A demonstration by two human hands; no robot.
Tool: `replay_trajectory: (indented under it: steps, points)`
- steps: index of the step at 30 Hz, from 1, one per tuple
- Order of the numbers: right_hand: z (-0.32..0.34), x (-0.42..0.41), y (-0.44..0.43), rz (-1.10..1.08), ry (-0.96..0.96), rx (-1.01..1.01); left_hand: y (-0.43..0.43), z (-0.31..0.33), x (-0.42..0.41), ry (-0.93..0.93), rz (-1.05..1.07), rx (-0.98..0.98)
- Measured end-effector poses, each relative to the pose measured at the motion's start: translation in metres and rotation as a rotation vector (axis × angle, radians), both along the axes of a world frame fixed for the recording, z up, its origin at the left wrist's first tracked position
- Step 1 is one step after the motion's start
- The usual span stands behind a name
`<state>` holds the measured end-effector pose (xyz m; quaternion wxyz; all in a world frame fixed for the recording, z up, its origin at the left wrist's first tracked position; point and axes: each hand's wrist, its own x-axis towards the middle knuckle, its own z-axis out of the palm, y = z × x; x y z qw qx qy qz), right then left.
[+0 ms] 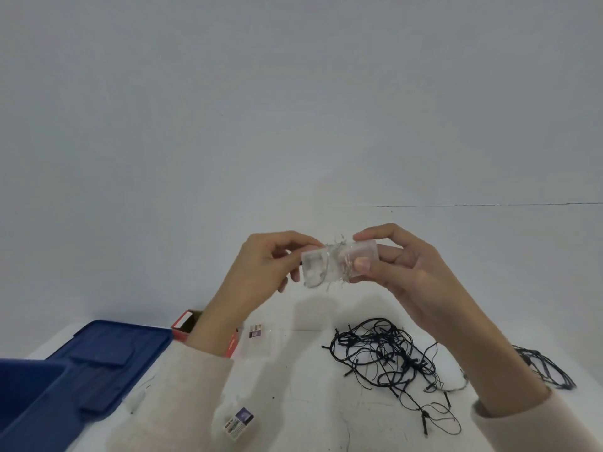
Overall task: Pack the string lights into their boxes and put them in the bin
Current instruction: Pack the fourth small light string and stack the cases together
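Packing step in hand: above the table (293, 389), the left hand (261, 264) pinches the left end and the right hand (404, 269) grips the right end of the wire-wrapped clear case (329, 262); the next move probably calls for tucking the loose wire, then boxing it for the near-left bin (26, 396).
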<state>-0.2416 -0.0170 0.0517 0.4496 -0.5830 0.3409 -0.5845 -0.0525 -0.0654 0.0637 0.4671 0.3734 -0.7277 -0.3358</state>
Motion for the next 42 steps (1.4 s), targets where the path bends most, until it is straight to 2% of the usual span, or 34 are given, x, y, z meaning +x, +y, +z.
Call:
replay_trajectory:
  steps: [4, 7, 10, 12, 14, 16, 21, 25, 27, 29, 37, 39, 42]
  points:
    - [-0.003, 0.008, -0.003, -0.016, -0.171, 0.018, 0.010, -0.023, -0.010, 0.190, -0.077, 0.194]
    - [-0.006, 0.012, -0.006, -0.040, -0.308, 0.066, 0.023, -0.037, -0.024, 0.321, -0.056, 0.279]
    - [-0.010, 0.014, -0.010, -0.100, -0.414, 0.109, 0.031, -0.045, -0.034, 0.362, -0.048, 0.309]
    - [-0.013, 0.014, -0.013, -0.146, -0.455, 0.127, 0.034, -0.048, -0.039, 0.326, -0.042, 0.292]
    - [-0.014, 0.013, -0.014, -0.203, -0.457, 0.129, 0.036, -0.051, -0.042, 0.198, 0.024, 0.241]
    - [-0.014, 0.013, -0.013, -0.271, -0.400, 0.111, 0.039, -0.054, -0.043, -0.027, 0.131, 0.118]
    - [-0.014, 0.012, -0.008, -0.434, -0.070, 0.045, 0.051, -0.035, -0.037, -0.557, 0.275, -0.271]
    - [-0.018, 0.009, -0.006, -0.433, 0.206, 0.008, 0.058, -0.007, -0.030, -0.764, 0.295, -0.543]
    - [-0.019, 0.007, -0.004, -0.380, 0.289, 0.010, 0.051, 0.002, -0.022, -0.853, 0.270, -0.737]
    - [-0.019, 0.006, -0.002, -0.303, 0.329, 0.030, 0.039, 0.004, -0.012, -0.872, 0.265, -0.822]
    - [-0.018, -0.002, 0.003, -0.107, 0.382, 0.101, 0.012, -0.004, 0.003, -0.764, 0.161, -0.784]
    - [-0.020, -0.002, 0.004, -0.059, 0.394, 0.110, 0.008, -0.006, 0.004, -0.700, 0.101, -0.671]
    - [-0.022, -0.005, 0.003, 0.012, 0.328, 0.136, 0.006, -0.005, 0.007, -0.484, -0.044, -0.339]
